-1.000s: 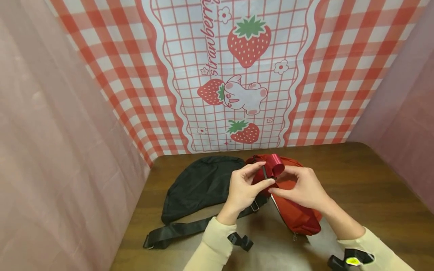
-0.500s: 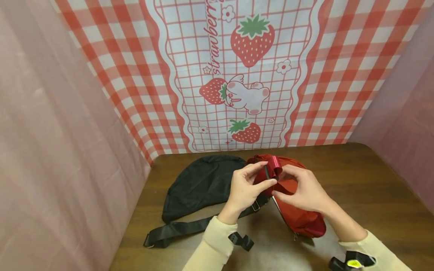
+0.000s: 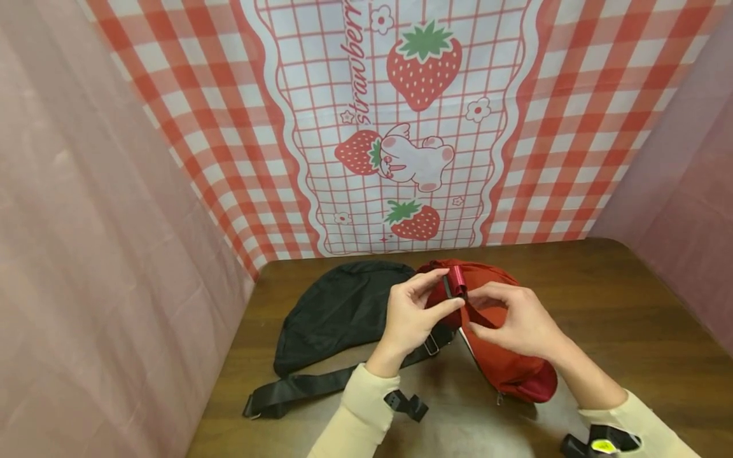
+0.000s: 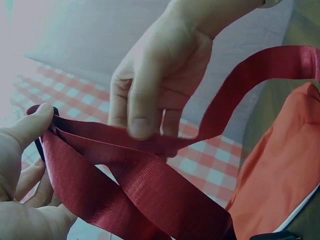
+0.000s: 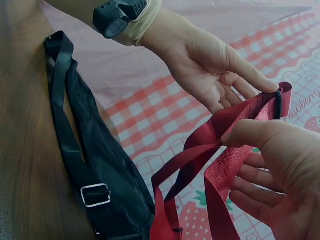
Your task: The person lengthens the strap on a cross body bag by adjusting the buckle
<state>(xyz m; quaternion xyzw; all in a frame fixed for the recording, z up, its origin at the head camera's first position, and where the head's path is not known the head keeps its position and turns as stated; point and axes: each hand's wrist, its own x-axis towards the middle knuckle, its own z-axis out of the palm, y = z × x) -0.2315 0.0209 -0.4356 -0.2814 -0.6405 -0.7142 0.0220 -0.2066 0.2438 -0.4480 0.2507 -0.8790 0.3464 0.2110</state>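
Observation:
My left hand [image 3: 405, 318] pinches a black strap slider [image 5: 278, 104] between thumb and fingers. A red webbing strap [image 4: 145, 185] is threaded through it, and a short loop of the strap stands up at the slider in the head view. Just to the right, my right hand [image 3: 518, 321] pinches one layer of the strap between thumb and fingers. Other lengths of strap hang below both hands in the wrist views. Behind and beneath the hands lies a red waist bag [image 3: 509, 366], partly hidden by them.
A black half-round bag [image 3: 338, 312] lies left of the red one on the wooden table [image 3: 618, 299]. Its black strap [image 3: 309, 388], with a metal buckle [image 5: 95, 195], stretches along its near side. A strawberry-print cloth [image 3: 355, 83] hangs behind the table.
The strap loop standing at the slider has grown smaller. My right hand has shifted slightly right, and the near end of the red bag has moved right too. My left hand stays nearly in place.

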